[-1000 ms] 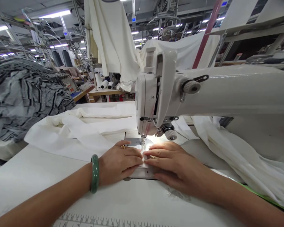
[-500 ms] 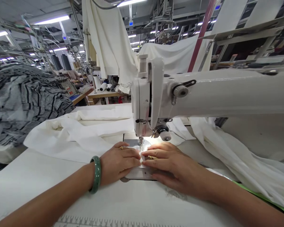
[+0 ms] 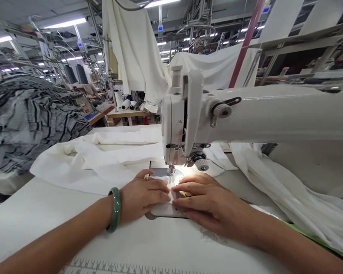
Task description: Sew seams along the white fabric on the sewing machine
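The left hand [image 3: 143,198] and right hand [image 3: 207,201] lie flat on either side of a narrow white cloth [image 3: 173,189], on the metal plate [image 3: 161,172] of one sewing machine [image 3: 274,114], just in front of the needle [image 3: 171,169]. The fingers [image 3: 160,185] of each hand sit together, pressing down without pinching, and the two sets of fingertips nearly touch. They hide most of the cloth, so its edges and layers are hard to make out. The left wrist wears one green bangle [image 3: 114,209], and each hand shows one gold ring [image 3: 146,178]. The white bench [image 3: 45,224] carries a ruler [image 3: 103,266], cut off by the lower edge of the view. The machine's arm runs out of view on the right.
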Demonstrator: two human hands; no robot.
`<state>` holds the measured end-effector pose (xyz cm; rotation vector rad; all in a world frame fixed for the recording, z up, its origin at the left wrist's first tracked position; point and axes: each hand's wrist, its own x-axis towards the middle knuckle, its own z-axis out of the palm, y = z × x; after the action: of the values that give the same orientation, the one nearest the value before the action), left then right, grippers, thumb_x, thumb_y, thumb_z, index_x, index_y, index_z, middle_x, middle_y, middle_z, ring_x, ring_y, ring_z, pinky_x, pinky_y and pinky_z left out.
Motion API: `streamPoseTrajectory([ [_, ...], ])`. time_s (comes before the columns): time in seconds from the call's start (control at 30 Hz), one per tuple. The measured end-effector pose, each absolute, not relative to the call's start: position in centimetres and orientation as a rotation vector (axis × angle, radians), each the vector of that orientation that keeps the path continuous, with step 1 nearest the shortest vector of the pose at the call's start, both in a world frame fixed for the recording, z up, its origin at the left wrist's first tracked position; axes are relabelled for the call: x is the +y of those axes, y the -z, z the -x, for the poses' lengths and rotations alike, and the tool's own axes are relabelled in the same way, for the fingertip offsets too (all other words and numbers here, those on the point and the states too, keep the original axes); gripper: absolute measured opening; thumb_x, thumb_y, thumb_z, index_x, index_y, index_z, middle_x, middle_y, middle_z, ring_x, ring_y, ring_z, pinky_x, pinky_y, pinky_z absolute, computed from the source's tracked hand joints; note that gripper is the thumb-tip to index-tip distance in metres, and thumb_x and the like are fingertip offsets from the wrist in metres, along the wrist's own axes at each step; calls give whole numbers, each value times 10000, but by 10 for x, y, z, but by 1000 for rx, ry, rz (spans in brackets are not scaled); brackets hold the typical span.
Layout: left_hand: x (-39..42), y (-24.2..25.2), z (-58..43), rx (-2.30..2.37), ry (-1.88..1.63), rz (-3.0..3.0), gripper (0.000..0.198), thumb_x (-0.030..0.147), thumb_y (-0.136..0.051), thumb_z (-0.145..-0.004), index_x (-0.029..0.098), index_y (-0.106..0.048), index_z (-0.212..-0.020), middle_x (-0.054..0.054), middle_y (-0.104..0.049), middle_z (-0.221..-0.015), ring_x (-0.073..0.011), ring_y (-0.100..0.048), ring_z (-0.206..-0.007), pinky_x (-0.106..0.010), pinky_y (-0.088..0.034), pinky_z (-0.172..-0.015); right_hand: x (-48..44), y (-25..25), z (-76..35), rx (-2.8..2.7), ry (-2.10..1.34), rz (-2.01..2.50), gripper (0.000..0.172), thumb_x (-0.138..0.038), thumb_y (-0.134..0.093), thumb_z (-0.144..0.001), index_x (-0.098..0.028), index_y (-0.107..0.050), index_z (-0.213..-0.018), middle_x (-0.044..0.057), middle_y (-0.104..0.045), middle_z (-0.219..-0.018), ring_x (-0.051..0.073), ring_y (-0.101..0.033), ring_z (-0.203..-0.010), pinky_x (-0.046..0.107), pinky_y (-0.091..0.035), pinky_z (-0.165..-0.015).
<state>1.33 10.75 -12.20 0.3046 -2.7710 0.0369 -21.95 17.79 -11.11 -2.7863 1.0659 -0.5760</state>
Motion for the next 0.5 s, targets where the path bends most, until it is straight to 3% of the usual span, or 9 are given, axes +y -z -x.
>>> streamPoseTrajectory([
  [0.23,95,119,-12,-2773,99,-304,347,56,-391,-820,278,-556,-1031,31,-618,-1085,-91,-551,-1040,-298,-294,-972,175,108,218,1139,551,2763,281,-204,-526,-862,-297,-582,-1121,-12,-562,-1191,214,-412,-1147,405,-336,-943],
  [0.5,82,108,-6,-2824,137,-294,353,45,-359,-826,238,-584,-1017,-10,-624,-1104,-107,-546,-1062,-311,-364,-935,175,108,213,1350,523,2733,301,-251,-566,-826,-276,-576,-1126,52,-545,-1115,262,-448,-1057,446,-368,-898],
])
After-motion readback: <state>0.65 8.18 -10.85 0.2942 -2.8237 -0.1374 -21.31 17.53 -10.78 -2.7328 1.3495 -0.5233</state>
